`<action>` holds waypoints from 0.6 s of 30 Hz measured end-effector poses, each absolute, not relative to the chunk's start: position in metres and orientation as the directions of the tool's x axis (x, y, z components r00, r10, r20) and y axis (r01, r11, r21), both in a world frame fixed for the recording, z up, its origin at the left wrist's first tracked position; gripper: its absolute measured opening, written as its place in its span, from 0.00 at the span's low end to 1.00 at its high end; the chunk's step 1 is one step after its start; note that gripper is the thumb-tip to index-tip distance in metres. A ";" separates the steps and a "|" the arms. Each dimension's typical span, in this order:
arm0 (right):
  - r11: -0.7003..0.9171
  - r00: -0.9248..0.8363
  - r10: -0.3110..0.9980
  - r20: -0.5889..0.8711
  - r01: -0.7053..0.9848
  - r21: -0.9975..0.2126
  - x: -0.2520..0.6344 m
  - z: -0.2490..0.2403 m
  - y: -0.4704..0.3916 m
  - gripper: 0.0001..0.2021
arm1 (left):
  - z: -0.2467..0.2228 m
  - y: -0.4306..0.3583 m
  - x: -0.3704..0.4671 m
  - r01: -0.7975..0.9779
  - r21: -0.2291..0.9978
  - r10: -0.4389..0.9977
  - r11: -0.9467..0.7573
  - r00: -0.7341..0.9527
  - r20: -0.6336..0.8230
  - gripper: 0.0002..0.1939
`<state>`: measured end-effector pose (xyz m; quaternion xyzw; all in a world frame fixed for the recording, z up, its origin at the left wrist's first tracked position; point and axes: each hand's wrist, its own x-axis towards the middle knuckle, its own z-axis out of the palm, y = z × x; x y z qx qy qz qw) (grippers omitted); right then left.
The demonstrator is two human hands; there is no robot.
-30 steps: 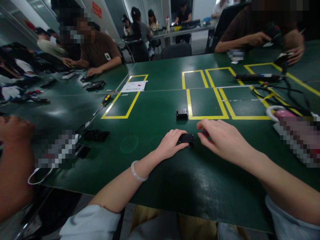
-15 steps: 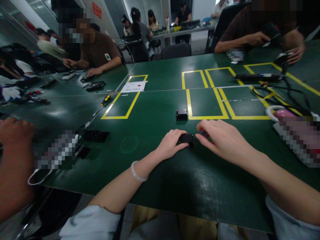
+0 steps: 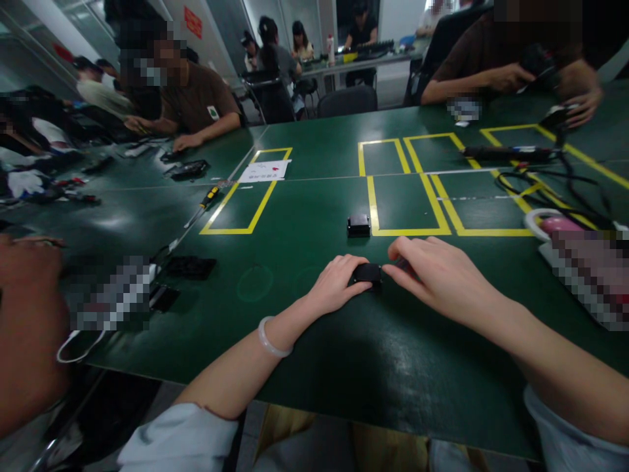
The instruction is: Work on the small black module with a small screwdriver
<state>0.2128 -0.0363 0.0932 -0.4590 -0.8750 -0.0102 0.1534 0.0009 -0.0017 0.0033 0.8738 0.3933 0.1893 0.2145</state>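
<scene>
My left hand (image 3: 339,280) is closed around the left side of a small black box-shaped part (image 3: 368,273), thumb in front and fingers behind, holding it down on the green table (image 3: 314,347). Just right of that part is my right hand (image 3: 426,267), its thumb and fingers bent together in a pinch. Whatever lies between those fingertips is too small and dark to make out. A second black block-shaped part (image 3: 358,225) of similar size stands a little beyond my hands, touched by neither.
Yellow tape rectangles (image 3: 410,232) mark the table beyond. To the left lie a yellow-black screwdriver (image 3: 210,196), a dark flat piece (image 3: 190,267) and a co-worker's arm (image 3: 29,328). Black cables (image 3: 545,187) and a pink item (image 3: 563,225) are on the right. People sit across the table.
Both hands keep almost the same place and grip. The whole view has shifted very slightly. The co-worker's arm at the left edge has moved a little.
</scene>
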 end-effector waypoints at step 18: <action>0.572 -0.537 0.794 0.285 0.819 -0.049 0.213 0.093 -0.036 0.08 | 0.001 -0.002 0.000 0.613 0.530 0.778 -0.586 0.609 0.156 0.19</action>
